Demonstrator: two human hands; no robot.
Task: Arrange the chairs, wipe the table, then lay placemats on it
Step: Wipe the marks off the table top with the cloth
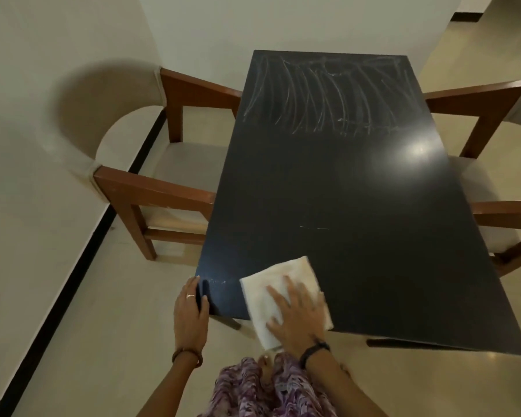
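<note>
white walls (42, 206) | black skirting (73, 272) | beige tiled floor (109, 341)

table (328, 191) – glossy dark top, streaky far end | chairs (151, 188) – wood arms, cloth seats | cloth (271, 293) – white
</note>
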